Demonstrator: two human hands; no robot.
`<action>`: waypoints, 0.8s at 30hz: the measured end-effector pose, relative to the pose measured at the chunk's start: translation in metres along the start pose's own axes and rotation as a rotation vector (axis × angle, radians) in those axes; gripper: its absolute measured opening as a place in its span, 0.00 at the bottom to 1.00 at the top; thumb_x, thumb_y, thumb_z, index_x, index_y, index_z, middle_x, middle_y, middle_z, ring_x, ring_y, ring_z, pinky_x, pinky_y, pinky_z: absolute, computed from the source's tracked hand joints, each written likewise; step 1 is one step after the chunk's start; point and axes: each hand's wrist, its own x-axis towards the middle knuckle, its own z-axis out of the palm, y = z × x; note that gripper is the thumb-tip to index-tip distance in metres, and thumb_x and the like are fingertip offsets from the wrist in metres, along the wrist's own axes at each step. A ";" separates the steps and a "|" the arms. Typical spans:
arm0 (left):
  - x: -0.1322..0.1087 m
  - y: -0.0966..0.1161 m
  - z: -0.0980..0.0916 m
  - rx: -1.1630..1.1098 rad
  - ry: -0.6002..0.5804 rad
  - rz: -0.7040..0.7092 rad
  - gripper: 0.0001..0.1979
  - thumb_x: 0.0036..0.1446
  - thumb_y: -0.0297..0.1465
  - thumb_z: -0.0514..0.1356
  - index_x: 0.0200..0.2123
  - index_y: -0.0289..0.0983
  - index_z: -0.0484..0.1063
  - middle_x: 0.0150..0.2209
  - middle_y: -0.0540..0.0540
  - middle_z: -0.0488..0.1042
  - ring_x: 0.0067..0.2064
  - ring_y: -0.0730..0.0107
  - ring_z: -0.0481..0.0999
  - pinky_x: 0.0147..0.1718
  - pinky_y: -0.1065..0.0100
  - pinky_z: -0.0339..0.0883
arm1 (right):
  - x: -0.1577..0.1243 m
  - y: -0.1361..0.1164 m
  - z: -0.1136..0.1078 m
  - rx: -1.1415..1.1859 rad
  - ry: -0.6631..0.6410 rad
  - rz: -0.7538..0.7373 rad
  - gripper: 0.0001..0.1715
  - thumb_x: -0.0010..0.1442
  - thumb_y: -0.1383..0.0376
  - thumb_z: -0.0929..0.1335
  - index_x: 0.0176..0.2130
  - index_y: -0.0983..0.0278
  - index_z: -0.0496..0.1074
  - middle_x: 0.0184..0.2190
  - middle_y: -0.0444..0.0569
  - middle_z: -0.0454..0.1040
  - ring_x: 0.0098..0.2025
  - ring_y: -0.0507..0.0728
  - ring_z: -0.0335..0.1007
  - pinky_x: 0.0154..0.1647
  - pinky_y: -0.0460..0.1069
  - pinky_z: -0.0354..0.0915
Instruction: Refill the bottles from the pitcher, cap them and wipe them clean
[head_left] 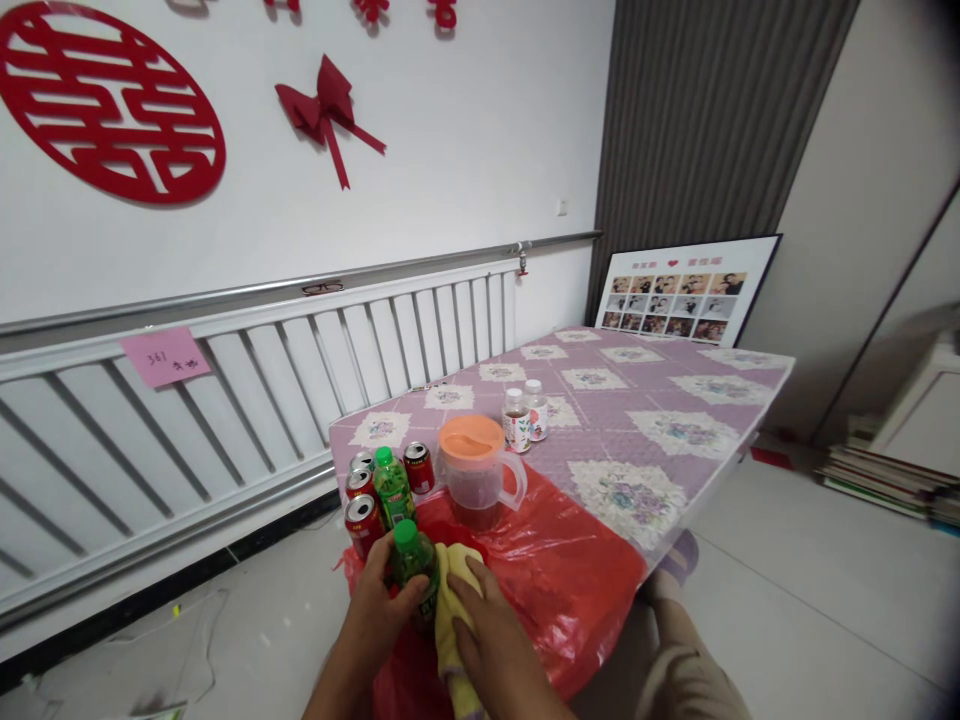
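I see the left hand (381,592) curled around the near bottle (420,562), thumb across its front, fingers partly hidden behind it. That bottle is green-capped, on the near side of the pitcher (474,478) and a little to its left. The right hand (491,625) has its fingers bent over a yellow cloth (451,615), holding it against the near bottle's right side; I cannot tell how tightly, as the palm is out of my sight.

The pitcher has an orange lid and dark liquid low inside. Just left of it I make out a red can (418,468), then the second bottle (394,490), also green-capped, and, farther left, a row of three cans (364,527). Behind and right of the pitcher are two white-capped jars (517,430), side by side. A red plastic sheet (562,560) spreads from the pitcher toward me over the flowered table (675,385). Beyond the pitcher, I see a white radiator (405,335).
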 end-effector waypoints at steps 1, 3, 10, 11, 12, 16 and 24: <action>0.000 0.000 0.000 0.008 -0.001 0.003 0.28 0.48 0.32 0.64 0.54 0.36 0.66 0.53 0.38 0.74 0.55 0.51 0.74 0.56 0.52 0.66 | 0.001 -0.001 -0.003 0.025 0.023 -0.023 0.31 0.59 0.75 0.62 0.61 0.68 0.68 0.69 0.64 0.54 0.70 0.63 0.51 0.67 0.55 0.54; 0.000 -0.001 -0.001 0.019 -0.009 0.013 0.28 0.48 0.31 0.64 0.55 0.37 0.66 0.54 0.39 0.73 0.56 0.51 0.73 0.57 0.53 0.66 | 0.004 -0.005 -0.011 0.062 0.071 -0.067 0.30 0.61 0.72 0.62 0.62 0.66 0.67 0.70 0.61 0.52 0.70 0.63 0.48 0.68 0.57 0.52; 0.002 -0.007 -0.002 0.004 -0.013 0.016 0.28 0.48 0.31 0.63 0.55 0.37 0.66 0.56 0.39 0.72 0.57 0.51 0.73 0.57 0.53 0.66 | 0.021 -0.012 -0.023 0.052 0.035 -0.092 0.37 0.56 0.76 0.62 0.64 0.64 0.64 0.70 0.57 0.52 0.70 0.60 0.50 0.68 0.55 0.52; 0.002 -0.006 -0.002 0.010 -0.012 0.024 0.28 0.48 0.31 0.64 0.54 0.37 0.67 0.55 0.39 0.73 0.57 0.51 0.73 0.57 0.53 0.66 | 0.023 -0.009 -0.021 0.031 0.005 -0.075 0.38 0.55 0.77 0.62 0.64 0.64 0.64 0.70 0.58 0.53 0.69 0.60 0.52 0.68 0.54 0.53; 0.002 -0.006 -0.002 0.016 -0.008 0.029 0.27 0.48 0.31 0.64 0.54 0.37 0.67 0.54 0.39 0.73 0.56 0.51 0.73 0.56 0.53 0.66 | 0.024 -0.006 -0.018 0.009 -0.026 -0.054 0.39 0.54 0.78 0.62 0.64 0.65 0.64 0.70 0.58 0.54 0.69 0.61 0.54 0.67 0.54 0.54; 0.001 -0.005 -0.001 0.018 -0.004 0.021 0.27 0.48 0.32 0.64 0.54 0.37 0.67 0.52 0.40 0.75 0.54 0.52 0.75 0.56 0.53 0.67 | 0.020 0.008 -0.006 -0.055 -0.105 -0.002 0.40 0.52 0.79 0.62 0.63 0.65 0.66 0.68 0.60 0.57 0.64 0.62 0.63 0.63 0.53 0.59; 0.000 -0.005 -0.001 -0.012 -0.016 0.020 0.27 0.48 0.32 0.63 0.54 0.37 0.67 0.52 0.40 0.74 0.54 0.53 0.75 0.55 0.55 0.68 | 0.021 -0.007 -0.024 0.087 0.058 -0.120 0.36 0.54 0.76 0.61 0.61 0.64 0.68 0.68 0.56 0.58 0.68 0.59 0.54 0.67 0.55 0.55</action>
